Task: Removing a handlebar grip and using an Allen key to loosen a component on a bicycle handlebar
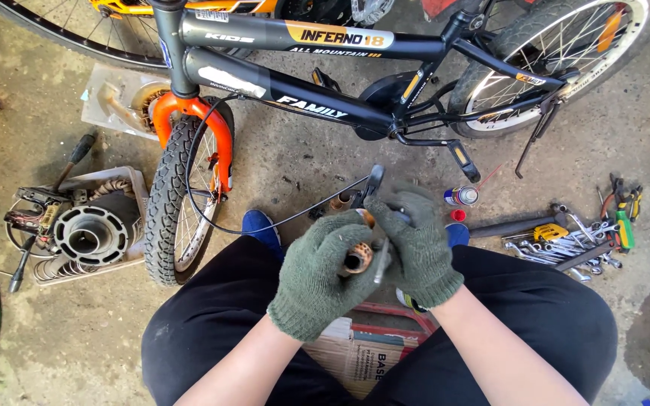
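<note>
Both my hands wear dark green knit gloves. My left hand (317, 274) grips a short brownish tube-like part (357, 258) with an open round end facing me. My right hand (419, 244) pinches a thin metal piece (382, 259) right beside that tube and also holds a black brake lever (374, 180). A black cable (212, 223) runs from the lever in a loop to the bicycle. The black and orange children's bicycle (295, 83) lies across the concrete floor in front of my knees.
Its knobby front wheel (178, 203) stands at my left knee. A pile of wrenches and pliers (573, 244) lies to the right, near a spray can (460, 196). Left: a tray of motor parts (88, 233) and a hammer (77, 154). Cardboard (362, 353) lies between my legs.
</note>
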